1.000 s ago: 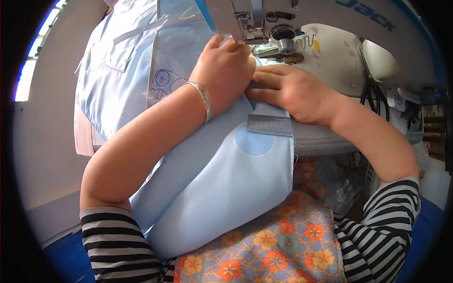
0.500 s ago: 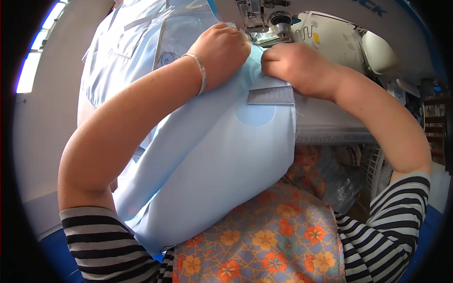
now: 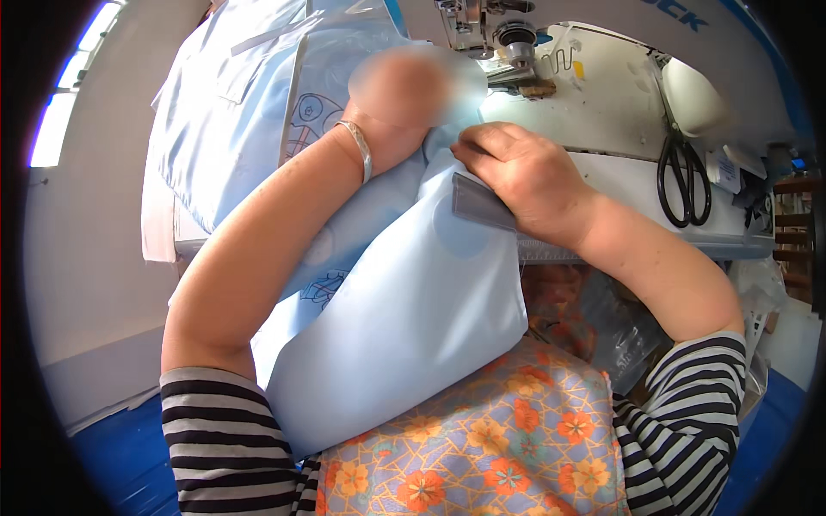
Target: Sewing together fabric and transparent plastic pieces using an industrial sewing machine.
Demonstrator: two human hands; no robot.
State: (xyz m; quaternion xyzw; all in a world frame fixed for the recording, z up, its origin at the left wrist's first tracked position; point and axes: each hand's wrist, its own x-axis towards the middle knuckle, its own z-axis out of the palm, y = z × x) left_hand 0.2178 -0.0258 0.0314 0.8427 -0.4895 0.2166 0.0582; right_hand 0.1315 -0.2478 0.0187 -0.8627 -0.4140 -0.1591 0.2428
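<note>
A light blue garment piece (image 3: 404, 318) with a grey strip (image 3: 482, 202) drapes from the sewing machine bed down over my lap. My left hand (image 3: 404, 90), blurred and wearing a silver bangle on the wrist, presses on the fabric just left of the machine's needle area (image 3: 508, 52). My right hand (image 3: 525, 172) lies fingers down on the fabric edge beside the grey strip, pinching the cloth toward the needle. Both hands hold the blue fabric flat on the white machine bed (image 3: 619, 163).
Black scissors (image 3: 684, 181) hang on the machine's right side. More light blue garment pieces with a printed drawing (image 3: 249, 112) pile at the left. A floral apron (image 3: 482, 439) covers my lap. A grey wall stands left.
The view has shifted a little. My left hand has moved up and left along the fabric; my right hand has slid slightly down toward the grey strip.
</note>
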